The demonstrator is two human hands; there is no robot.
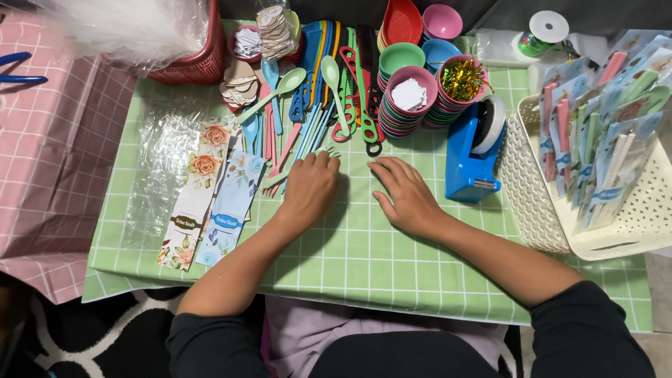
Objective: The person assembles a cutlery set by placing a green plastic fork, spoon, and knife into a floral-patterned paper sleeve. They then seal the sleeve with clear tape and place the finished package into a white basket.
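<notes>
My left hand [308, 187] rests palm down on the green checked tablecloth [350, 259], fingertips touching the near ends of a pile of pastel plastic spoons and forks [297, 133]. Beside it my right hand [404, 194] lies flat on the cloth with fingers apart, holding nothing. Just beyond both hands lie coloured combs [357, 84]. Two floral card strips [210, 196] lie to the left of my left hand.
Stacks of small coloured bowls [409, 98] stand at the back, one holding gold tinsel. A blue tape dispenser [470, 150] sits right of my right hand. A white basket [532, 189] of packed sets fills the right. A red basket [199, 66] and clear bags [157, 161] are at left.
</notes>
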